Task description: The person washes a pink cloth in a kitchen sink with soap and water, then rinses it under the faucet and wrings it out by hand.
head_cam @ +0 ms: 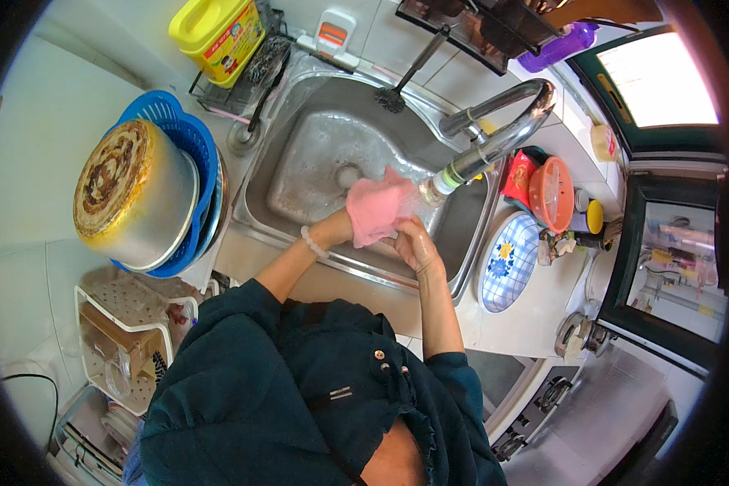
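Note:
Over the stainless steel sink (316,152), a wet pink cloth (378,206) is bunched between my two hands. My left hand (333,229), with a pale bead bracelet at its wrist, holds the cloth from the left; its fingers are hidden beneath the fabric. At the cloth's lower right edge, the thumb and fingers of my right hand (418,246) pinch the fabric. Water runs from the spout of a chrome faucet (492,149) onto the cloth's right side. The sink's drain (349,176) shows just beyond the cloth.
Left of the sink, an upturned metal pot (170,200) with a scorched base rests in a blue plastic basket (201,136). A yellow jug (219,42) and a dish brush (410,67) are at the back. On the right are a checked oval dish (509,261) and an orange basket (551,203).

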`<state>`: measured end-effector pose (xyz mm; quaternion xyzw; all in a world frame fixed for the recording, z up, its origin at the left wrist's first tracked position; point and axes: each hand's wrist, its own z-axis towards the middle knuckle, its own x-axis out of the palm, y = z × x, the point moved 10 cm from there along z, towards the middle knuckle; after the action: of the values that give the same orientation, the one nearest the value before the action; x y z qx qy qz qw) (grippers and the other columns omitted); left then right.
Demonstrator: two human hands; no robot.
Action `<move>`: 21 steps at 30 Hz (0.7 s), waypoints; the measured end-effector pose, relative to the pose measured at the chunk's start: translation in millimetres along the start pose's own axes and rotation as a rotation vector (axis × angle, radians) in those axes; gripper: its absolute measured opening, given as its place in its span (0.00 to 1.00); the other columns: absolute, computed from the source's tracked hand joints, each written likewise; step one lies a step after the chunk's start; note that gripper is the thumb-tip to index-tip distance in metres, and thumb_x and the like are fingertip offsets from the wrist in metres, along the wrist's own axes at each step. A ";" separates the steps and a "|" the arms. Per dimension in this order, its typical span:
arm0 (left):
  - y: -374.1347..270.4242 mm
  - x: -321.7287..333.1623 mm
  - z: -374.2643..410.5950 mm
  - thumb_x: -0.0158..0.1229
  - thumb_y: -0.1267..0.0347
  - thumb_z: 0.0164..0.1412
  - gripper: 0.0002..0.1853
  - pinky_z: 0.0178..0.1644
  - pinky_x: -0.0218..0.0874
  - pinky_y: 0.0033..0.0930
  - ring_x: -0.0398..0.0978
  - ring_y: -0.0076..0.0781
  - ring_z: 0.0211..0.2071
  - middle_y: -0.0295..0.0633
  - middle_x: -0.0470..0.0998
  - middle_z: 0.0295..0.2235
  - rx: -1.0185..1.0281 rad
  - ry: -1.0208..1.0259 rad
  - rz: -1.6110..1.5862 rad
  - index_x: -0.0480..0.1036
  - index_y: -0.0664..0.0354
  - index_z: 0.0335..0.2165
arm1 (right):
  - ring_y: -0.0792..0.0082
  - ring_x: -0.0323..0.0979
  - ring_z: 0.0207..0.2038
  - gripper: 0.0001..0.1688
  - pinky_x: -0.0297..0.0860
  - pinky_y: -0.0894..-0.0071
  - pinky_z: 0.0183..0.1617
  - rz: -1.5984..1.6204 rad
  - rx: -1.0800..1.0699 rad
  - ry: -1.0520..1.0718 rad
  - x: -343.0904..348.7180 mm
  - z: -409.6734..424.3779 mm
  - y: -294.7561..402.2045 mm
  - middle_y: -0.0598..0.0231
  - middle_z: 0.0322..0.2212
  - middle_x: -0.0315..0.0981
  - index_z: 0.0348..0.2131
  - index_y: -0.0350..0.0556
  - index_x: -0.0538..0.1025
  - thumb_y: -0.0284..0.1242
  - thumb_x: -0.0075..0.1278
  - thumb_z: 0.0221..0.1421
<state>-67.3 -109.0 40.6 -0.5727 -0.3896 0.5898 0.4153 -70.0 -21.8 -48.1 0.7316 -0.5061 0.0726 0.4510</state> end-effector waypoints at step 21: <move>158.8 32.9 -85.0 0.46 0.49 0.55 0.23 0.50 0.53 0.59 0.63 0.36 0.48 0.37 0.67 0.46 -1.048 -0.398 -1.478 0.66 0.51 0.43 | 0.64 0.65 0.46 0.17 0.60 0.59 0.54 -0.101 -0.392 -0.197 13.7 -7.2 60.4 0.59 0.42 0.66 0.41 0.39 0.67 0.30 0.47 0.53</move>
<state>10.7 -135.3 -122.9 -0.1816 -0.9366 0.0110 0.2993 -109.6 -30.7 -0.7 0.6578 -0.5149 -0.1215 0.5361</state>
